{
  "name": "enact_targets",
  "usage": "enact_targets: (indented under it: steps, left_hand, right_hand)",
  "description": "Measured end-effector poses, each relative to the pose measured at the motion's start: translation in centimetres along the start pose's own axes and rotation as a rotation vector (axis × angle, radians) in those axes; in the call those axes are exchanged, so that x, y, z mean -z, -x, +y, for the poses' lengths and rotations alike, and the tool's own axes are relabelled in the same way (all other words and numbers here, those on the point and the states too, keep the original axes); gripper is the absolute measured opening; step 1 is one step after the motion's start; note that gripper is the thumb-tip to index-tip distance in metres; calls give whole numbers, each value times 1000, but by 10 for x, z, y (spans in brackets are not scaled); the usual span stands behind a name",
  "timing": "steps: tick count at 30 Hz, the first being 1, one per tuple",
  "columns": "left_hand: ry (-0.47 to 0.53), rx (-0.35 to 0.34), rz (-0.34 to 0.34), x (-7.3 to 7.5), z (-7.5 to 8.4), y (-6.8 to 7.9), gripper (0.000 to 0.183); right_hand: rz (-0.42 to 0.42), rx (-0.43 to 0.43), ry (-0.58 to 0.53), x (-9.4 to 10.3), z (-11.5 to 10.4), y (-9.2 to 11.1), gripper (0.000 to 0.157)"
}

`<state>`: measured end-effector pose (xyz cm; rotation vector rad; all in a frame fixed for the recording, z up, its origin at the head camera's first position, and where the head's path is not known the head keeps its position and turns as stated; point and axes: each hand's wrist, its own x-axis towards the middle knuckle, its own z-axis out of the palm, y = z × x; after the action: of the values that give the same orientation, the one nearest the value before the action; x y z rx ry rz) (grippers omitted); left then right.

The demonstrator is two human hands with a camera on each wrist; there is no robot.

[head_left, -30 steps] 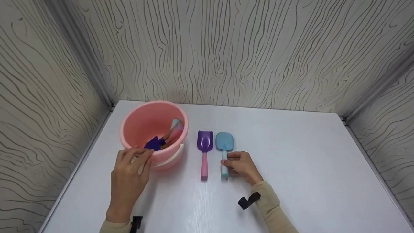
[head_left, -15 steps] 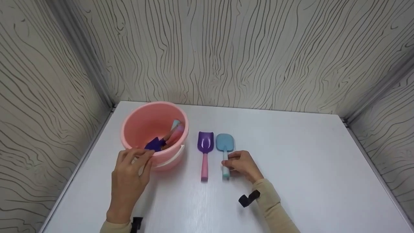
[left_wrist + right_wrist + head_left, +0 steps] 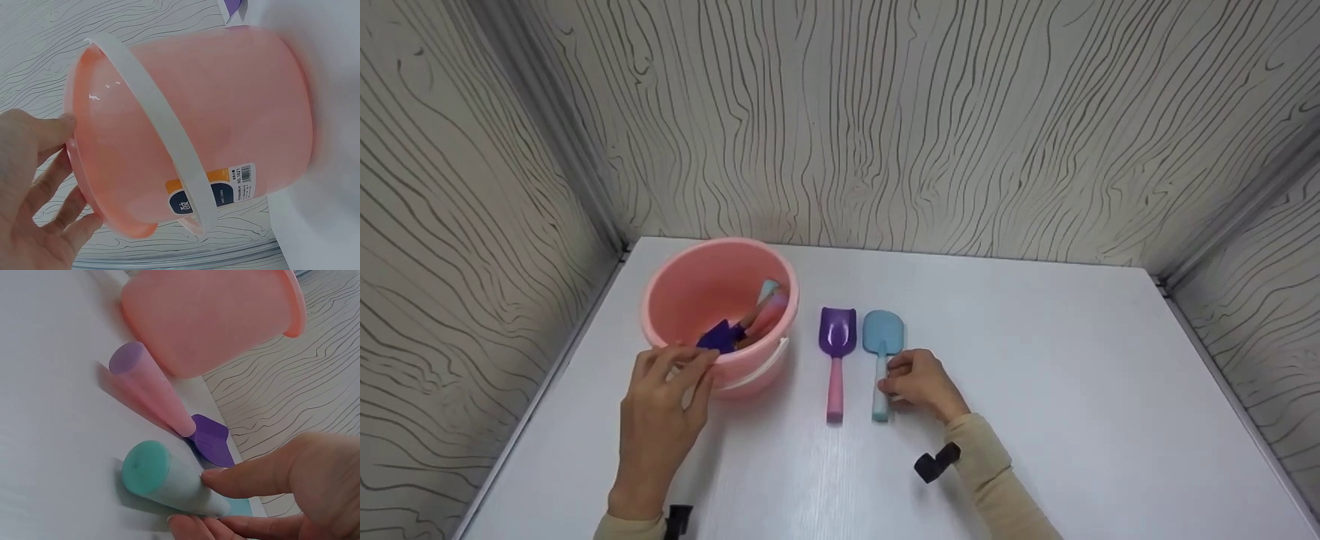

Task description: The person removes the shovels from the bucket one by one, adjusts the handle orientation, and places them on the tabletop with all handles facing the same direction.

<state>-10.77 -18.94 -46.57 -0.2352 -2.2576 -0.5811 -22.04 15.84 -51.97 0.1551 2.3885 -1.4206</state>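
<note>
A pink bucket (image 3: 750,375) with a white handle (image 3: 163,115) stands at the left of the table. At its near rim, my left hand (image 3: 664,405) grips the edge with thumb and fingertips. Right of the bucket, a shovel with a purple blade and pink handle (image 3: 835,386) lies flat, touched by no hand. Beside it lies a light blue shovel (image 3: 883,331), roughly parallel, blade pointing away. My right hand (image 3: 921,384) pinches its pale handle (image 3: 188,486) between thumb and fingers. Part of that handle is hidden behind the thumb.
Inside the bucket are several items, among them a dark purple piece (image 3: 718,336) and a pink-purple piece (image 3: 770,309). The white table (image 3: 1035,360) extends right of the shovels. Wood-grain patterned walls (image 3: 855,120) enclose the back and both sides.
The light blue shovel's handle end has shifted slightly left and toward me, and my right thumb has slid a little along it. My left hand and the bucket hold nearly the same place.
</note>
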Motion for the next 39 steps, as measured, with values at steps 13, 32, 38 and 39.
enact_targets:
  steps: [13, 32, 38, 39]
  left_hand:
    - [-10, -5, 9, 0, 0, 0, 34]
    - [-10, 18, -8, 1, 1, -1, 34]
    - [-19, 13, -12, 0, 0, -1, 36]
    - [-21, 12, -13, 0, 0, -1, 36]
  right_hand:
    - [-5, 19, 138, 5, -5, -2, 46]
    - [-47, 569, 509, 14, -169, -7, 23]
    - [-158, 733, 556, -21, -218, -20, 27]
    - [-183, 740, 574, -29, -222, -22, 28]
